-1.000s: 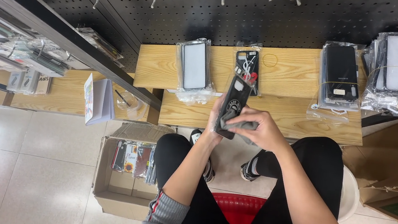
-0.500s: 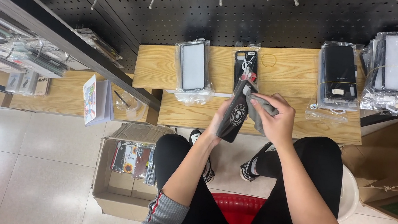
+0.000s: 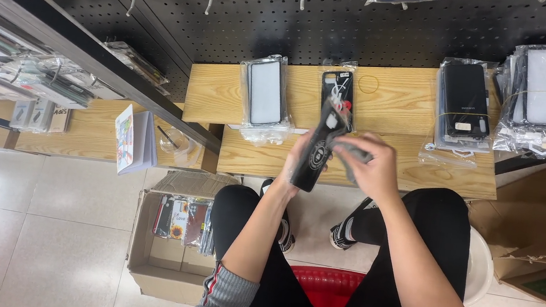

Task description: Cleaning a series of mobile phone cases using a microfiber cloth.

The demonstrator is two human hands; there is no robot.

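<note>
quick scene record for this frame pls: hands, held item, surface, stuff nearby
left hand: grips black phone case from the side
right hand: presses grey cloth on the case
surface: wooden shelf
on shelf: bagged white case, bagged dark case, stack of black cases
floor: cardboard box of cases
seat: red stool
</note>
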